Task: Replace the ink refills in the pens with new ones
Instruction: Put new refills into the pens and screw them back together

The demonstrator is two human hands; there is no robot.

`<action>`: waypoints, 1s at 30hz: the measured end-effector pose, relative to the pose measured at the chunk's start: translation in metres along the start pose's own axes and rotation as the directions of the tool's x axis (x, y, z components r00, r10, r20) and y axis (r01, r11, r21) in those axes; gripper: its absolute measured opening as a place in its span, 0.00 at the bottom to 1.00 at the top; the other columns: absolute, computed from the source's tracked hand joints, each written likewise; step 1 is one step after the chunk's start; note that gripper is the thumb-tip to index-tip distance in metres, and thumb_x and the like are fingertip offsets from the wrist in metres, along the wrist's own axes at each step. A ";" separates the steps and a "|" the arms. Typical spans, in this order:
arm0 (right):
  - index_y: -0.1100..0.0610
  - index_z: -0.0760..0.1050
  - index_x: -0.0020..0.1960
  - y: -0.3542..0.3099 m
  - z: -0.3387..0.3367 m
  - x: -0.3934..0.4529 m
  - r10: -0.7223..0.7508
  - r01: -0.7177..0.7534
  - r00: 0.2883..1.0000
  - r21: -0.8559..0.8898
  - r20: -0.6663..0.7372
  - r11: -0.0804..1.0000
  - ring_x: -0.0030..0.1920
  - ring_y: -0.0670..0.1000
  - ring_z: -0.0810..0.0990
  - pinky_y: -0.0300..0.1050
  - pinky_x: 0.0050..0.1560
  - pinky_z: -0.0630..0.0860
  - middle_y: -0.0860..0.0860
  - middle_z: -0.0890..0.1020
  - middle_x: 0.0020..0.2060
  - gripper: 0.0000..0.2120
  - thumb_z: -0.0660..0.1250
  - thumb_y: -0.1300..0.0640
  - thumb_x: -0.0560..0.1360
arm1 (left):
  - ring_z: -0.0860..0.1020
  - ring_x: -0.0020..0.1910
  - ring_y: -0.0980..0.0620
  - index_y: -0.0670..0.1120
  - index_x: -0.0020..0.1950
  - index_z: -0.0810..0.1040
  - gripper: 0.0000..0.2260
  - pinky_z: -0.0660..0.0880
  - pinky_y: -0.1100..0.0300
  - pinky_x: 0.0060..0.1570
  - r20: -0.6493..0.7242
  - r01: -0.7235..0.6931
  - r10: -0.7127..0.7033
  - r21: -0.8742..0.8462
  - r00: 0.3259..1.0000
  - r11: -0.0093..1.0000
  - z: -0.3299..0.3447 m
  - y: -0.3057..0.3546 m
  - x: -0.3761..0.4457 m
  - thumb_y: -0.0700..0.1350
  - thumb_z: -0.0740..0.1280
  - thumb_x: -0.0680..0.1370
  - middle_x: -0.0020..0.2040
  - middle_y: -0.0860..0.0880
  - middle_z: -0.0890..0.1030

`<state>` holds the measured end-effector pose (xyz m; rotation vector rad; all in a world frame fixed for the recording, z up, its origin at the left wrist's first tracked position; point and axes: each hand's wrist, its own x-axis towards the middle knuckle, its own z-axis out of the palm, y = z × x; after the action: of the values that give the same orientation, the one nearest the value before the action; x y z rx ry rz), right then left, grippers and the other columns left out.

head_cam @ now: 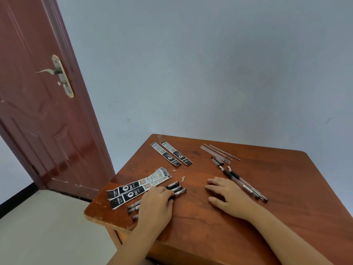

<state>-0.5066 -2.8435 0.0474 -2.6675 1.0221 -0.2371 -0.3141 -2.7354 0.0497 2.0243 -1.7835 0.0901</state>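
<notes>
My left hand lies palm down over three capped pens near the table's left front; their ends stick out on both sides of it, and I cannot tell whether the fingers curl around them. My right hand rests flat on the wood with fingers spread, holding nothing. Just right of it lie two clear pens with black grips, pointing diagonally. Several bare refills lie at the back, with a black pen cap beside them.
Two refill packets lie at the back left and two more packets by my left hand, on the wooden table. Small white tip caps lie between. A red-brown door stands to the left, a wall behind.
</notes>
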 end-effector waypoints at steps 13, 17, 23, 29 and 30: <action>0.53 0.71 0.63 -0.001 -0.014 0.008 0.053 -0.052 0.986 0.013 -0.156 0.999 0.62 0.44 0.69 0.29 0.60 0.57 0.47 0.75 0.62 0.16 0.57 0.52 0.77 | 0.57 0.72 0.50 0.50 0.72 0.59 0.21 0.57 0.56 0.69 0.113 0.106 -0.112 0.065 0.987 0.992 -0.007 -0.036 0.063 0.53 0.54 0.80 0.73 0.50 0.61; 0.56 0.73 0.60 -0.006 -0.022 0.036 0.059 -0.062 0.982 -0.012 -0.181 0.998 0.59 0.47 0.72 0.36 0.60 0.64 0.50 0.78 0.58 0.15 0.57 0.53 0.77 | 0.48 0.74 0.48 0.49 0.74 0.52 0.23 0.52 0.50 0.72 0.318 0.184 -0.229 0.166 0.920 0.969 -0.003 -0.063 0.087 0.55 0.48 0.80 0.75 0.48 0.52; 0.57 0.75 0.58 -0.022 -0.017 0.116 0.210 -0.212 0.957 0.008 -0.202 0.977 0.56 0.51 0.75 0.46 0.57 0.71 0.53 0.79 0.56 0.15 0.58 0.52 0.76 | 0.44 0.74 0.48 0.50 0.74 0.47 0.24 0.45 0.47 0.71 0.447 0.191 -0.263 0.201 0.855 0.961 -0.001 -0.083 0.098 0.57 0.45 0.80 0.76 0.48 0.46; 0.58 0.71 0.61 -0.042 -0.001 0.172 0.394 -0.402 0.907 -0.031 -0.148 0.915 0.59 0.57 0.72 0.51 0.57 0.71 0.56 0.76 0.59 0.18 0.61 0.50 0.75 | 0.42 0.74 0.48 0.52 0.74 0.46 0.24 0.41 0.48 0.71 0.390 0.167 -0.232 0.192 0.891 0.967 0.009 -0.090 0.093 0.58 0.43 0.80 0.76 0.48 0.45; 0.57 0.69 0.62 -0.043 0.001 0.178 0.404 -0.414 0.904 -0.048 -0.137 0.909 0.61 0.57 0.71 0.52 0.58 0.70 0.56 0.74 0.60 0.18 0.61 0.51 0.75 | 0.42 0.74 0.48 0.52 0.74 0.46 0.24 0.41 0.48 0.71 0.379 0.165 -0.228 0.190 0.897 0.968 0.011 -0.091 0.093 0.58 0.43 0.80 0.76 0.48 0.45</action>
<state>-0.3479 -2.9322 0.0694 -2.4468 1.6300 -0.2818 -0.2143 -2.8186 0.0453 2.4645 -1.8317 -0.2771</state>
